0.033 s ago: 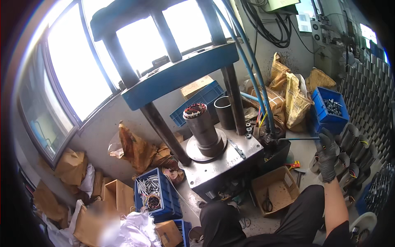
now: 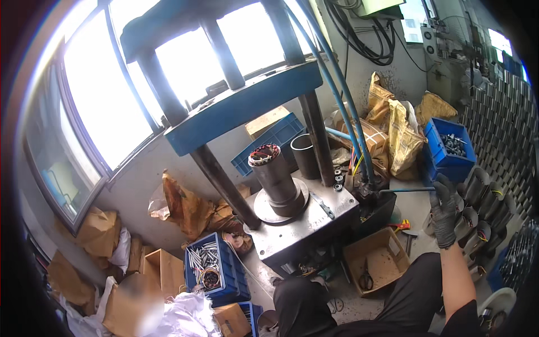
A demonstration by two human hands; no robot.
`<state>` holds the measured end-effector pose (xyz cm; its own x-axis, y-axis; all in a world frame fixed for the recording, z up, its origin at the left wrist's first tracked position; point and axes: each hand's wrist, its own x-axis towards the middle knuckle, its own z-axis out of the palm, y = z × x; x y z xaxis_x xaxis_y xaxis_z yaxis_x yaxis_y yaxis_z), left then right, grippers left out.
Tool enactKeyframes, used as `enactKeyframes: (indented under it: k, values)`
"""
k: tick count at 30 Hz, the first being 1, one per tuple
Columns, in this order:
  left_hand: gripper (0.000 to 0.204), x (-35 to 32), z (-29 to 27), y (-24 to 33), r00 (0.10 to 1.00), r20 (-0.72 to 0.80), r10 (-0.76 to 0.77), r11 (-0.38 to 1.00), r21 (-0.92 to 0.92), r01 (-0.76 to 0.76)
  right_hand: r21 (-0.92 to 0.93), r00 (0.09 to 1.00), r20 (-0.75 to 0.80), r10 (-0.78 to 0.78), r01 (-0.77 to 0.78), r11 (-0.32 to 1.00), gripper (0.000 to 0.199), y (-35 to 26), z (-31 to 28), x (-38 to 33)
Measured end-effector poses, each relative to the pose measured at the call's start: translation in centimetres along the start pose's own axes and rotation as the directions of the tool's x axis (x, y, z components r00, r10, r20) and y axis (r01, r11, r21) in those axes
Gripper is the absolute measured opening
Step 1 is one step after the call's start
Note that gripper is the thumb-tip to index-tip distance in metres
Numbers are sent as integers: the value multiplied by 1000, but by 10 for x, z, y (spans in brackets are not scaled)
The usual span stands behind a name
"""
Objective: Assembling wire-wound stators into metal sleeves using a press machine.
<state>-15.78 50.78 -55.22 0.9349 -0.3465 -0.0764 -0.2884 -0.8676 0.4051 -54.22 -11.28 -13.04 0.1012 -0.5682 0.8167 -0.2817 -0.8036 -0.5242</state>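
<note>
Head view, right hand: the dark grey gloved right hand is set at the free end of the thin blue-grey metal lever; whether it is clenched or merely rested there cannot be told.
Left hand: not shown; its state cannot be told.
Lever: its long axis is laid nearly level, left to right, the free end pointed toward the right hand; it is probably met at the tip for leverage.
Grey metal cylinder: this cylinder is stood on the round metal plate, on the steel bench, beneath the blue crossbeam; it is presumably centred there for even support.
Cylinder axis: upright, with the coloured wire bundle faced upward, likely so that the wires are kept uncrushed.
Dark open-topped pipe: this pipe is stood upright behind the cylinder.
</note>
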Motion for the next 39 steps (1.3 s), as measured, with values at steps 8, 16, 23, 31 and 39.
enactKeyframes:
  k: [8, 16, 23, 31, 39]
  values:
    - [21, 41, -238, 209, 922, -363, 133, 698, -627, -347, 9, 953, -298, 60, -60, 998, 60, 45, 89, 79]
    - [28, 97, -390, 441, 386, -738, 554, 513, -62, -856, 158, 974, -191, 120, -90, 983, 72, 42, 140, 148]
    - [30, 135, -396, 588, 261, -682, 683, 294, -70, -953, 139, 958, -203, 201, -174, 975, 72, 38, 129, 140]
    - [30, 185, -404, 620, 509, -663, 550, 314, -400, -861, 175, 947, -250, 200, -159, 972, 70, 28, 125, 141]
    - [24, 221, -433, 646, 441, -697, 566, 32, -516, -856, 130, 941, -268, 206, -177, 976, 66, 38, 125, 138]
